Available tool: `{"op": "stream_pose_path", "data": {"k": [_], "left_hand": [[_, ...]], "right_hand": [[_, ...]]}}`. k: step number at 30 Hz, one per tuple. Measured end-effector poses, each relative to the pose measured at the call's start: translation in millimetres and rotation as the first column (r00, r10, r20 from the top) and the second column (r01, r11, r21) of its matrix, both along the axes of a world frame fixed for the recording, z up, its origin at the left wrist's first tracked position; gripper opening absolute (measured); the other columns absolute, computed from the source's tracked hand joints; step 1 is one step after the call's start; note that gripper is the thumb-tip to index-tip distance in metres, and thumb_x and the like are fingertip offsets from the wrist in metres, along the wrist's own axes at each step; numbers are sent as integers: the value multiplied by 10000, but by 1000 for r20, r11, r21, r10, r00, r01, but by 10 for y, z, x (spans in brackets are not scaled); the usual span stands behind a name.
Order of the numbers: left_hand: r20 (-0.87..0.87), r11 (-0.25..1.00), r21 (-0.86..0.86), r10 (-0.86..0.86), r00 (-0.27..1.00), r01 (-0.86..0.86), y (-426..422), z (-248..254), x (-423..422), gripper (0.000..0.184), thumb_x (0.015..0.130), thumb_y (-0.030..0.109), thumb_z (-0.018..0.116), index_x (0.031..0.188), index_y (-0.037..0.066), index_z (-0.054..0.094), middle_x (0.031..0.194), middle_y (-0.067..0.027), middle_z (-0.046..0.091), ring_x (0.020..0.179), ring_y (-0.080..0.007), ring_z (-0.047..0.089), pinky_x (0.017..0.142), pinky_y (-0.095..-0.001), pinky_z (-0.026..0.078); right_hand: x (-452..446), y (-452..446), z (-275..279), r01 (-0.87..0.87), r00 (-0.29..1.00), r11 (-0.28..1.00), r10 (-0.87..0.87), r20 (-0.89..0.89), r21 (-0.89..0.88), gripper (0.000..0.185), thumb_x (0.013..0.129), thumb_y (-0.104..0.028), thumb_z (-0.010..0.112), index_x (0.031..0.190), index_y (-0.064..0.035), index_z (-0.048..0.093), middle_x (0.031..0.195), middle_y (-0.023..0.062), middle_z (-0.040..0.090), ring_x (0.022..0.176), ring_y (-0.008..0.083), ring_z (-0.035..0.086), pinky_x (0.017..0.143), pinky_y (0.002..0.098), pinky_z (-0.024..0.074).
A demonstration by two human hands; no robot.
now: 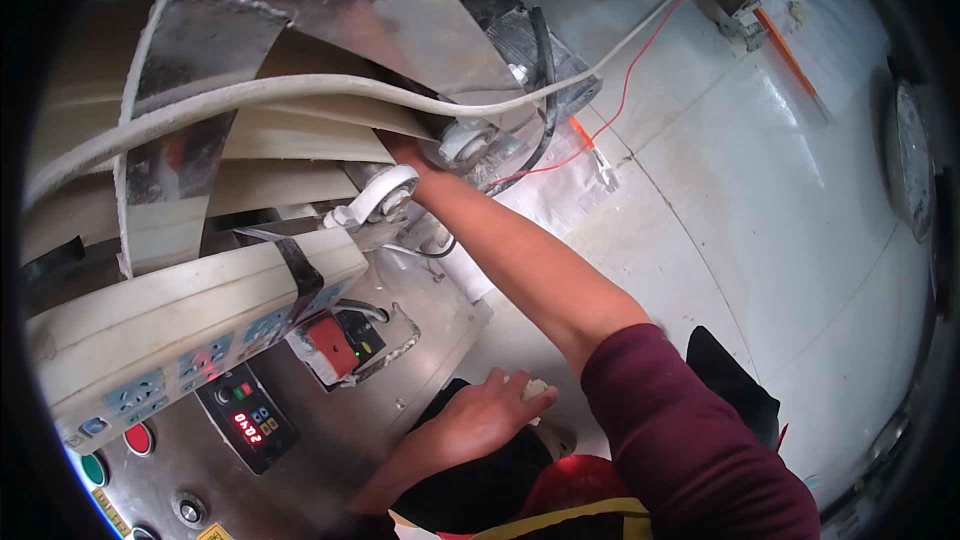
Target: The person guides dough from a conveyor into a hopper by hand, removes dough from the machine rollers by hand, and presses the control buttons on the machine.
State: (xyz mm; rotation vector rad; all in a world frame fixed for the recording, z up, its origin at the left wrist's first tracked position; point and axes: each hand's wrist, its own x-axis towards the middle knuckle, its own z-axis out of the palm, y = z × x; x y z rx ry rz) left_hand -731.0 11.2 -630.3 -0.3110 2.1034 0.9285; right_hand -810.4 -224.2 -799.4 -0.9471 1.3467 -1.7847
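Note:
My right arm, in a maroon sleeve, reaches into the machine between pale conveyor belts (pixel 300 135). Only the wrist end of my right hand (pixel 408 153) shows beside a white roller bearing (pixel 385 192); its fingers are hidden under the belt. Lower down, my left hand (pixel 485 418) is closed, with its fingers curled around a small pale, crumbly lump (pixel 537 389), which looks like dough. It is held in front of my body, near the machine's steel side panel.
A white power strip (pixel 200 310) is fixed along the machine above a panel with a lit red display (pixel 248 427) and buttons. A thick pale cable (pixel 330 87) crosses over the belts. A thin red wire (pixel 625 90) trails above the tiled floor. A dark motor housing (pixel 565 70) sits behind.

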Motion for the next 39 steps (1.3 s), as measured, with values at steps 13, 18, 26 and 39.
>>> {"op": "stream_pose_path", "data": {"k": [13, 18, 26, 39], "left_hand": [[-46, 999, 26, -23, 999, 24, 82, -76, 14, 453, 913, 139, 466, 1363, 192, 470, 1173, -192, 504, 1037, -393, 546, 761, -446, 548], [30, 1000, 7, 19, 999, -19, 48, -113, 54, 427, 922, 141, 449, 1341, 201, 504, 1193, -178, 518, 1086, -387, 525, 806, -440, 529], [-58, 995, -97, 24, 998, -29, 48, -84, 182, 424, 887, 99, 481, 1297, 183, 548, 1099, -151, 539, 951, -363, 563, 755, -442, 529], [-131, 992, -122, 13, 991, -29, 40, -65, 247, 405, 868, 109, 505, 1259, 195, 565, 1086, -128, 513, 925, -335, 552, 682, -426, 534]], "right_hand": [[-433, 352, 308, -254, 894, 947, 307, -326, 195, 579, 858, -307, 617, 1372, -81, 476, 1428, 218, 430, 1323, 370, 390, 1105, 421, 318], [-336, 276, 239, -205, 950, 967, 234, -206, 152, 553, 859, -306, 614, 1349, -76, 498, 1399, 211, 462, 1302, 361, 417, 1087, 416, 335], [-228, 255, 145, -163, 982, 984, 169, -87, 77, 514, 861, -303, 609, 1312, -68, 534, 1353, 199, 513, 1269, 346, 459, 1059, 407, 362], [-179, 233, 53, -128, 990, 991, 125, 66, 41, 365, 899, -211, 630, 1215, -31, 606, 1183, 137, 637, 1096, 234, 587, 975, 325, 430]]}}
